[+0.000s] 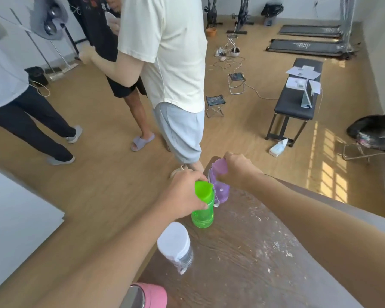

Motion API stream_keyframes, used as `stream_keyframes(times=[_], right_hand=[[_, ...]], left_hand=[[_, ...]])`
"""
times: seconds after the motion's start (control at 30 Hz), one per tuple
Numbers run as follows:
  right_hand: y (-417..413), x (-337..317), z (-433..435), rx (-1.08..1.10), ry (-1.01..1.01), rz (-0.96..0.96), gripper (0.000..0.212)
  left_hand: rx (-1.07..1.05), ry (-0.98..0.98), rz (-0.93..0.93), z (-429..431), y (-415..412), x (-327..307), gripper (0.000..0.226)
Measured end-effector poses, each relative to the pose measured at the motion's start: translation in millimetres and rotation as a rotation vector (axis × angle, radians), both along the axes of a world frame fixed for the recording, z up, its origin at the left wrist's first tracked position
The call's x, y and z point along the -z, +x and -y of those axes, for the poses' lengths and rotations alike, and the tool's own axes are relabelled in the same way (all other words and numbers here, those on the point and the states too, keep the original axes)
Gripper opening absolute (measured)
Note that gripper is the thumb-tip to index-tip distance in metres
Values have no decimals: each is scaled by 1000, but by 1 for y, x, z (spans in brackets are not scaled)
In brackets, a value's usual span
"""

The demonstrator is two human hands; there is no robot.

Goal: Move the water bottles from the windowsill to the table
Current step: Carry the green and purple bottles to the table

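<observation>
My left hand (182, 192) grips the neck of a green water bottle (203, 210), which stands on the dark wooden table (253, 252). My right hand (240, 171) holds the lid of a purple water bottle (220, 185) right behind the green one, near the table's far end. Closer to me, a clear bottle with a white cap (176, 245) stands at the table's left edge. A pink bottle (151, 295) shows at the bottom edge, partly hidden by my left forearm.
A person in a cream shirt (169, 52) stands just beyond the table's far end, with two more people at the left. A black bench (296, 98), folding stools (215, 104) and cables lie on the wooden floor to the right.
</observation>
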State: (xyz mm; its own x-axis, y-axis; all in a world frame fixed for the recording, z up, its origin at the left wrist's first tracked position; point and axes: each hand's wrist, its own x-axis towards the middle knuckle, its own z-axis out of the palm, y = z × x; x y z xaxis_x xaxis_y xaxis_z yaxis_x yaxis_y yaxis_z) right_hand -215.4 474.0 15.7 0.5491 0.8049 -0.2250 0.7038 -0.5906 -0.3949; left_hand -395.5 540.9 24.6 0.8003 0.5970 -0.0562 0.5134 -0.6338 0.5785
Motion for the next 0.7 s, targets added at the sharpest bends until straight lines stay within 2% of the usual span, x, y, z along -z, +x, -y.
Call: stream_keyframes(times=[0.33, 0.7], right_hand=[[10, 7, -19, 31, -25, 36, 38], [19, 19, -20, 113, -33, -22, 48]], left_hand=[[64, -27, -68, 4, 7, 24, 58], [65, -33, -157, 2, 6, 33, 57]])
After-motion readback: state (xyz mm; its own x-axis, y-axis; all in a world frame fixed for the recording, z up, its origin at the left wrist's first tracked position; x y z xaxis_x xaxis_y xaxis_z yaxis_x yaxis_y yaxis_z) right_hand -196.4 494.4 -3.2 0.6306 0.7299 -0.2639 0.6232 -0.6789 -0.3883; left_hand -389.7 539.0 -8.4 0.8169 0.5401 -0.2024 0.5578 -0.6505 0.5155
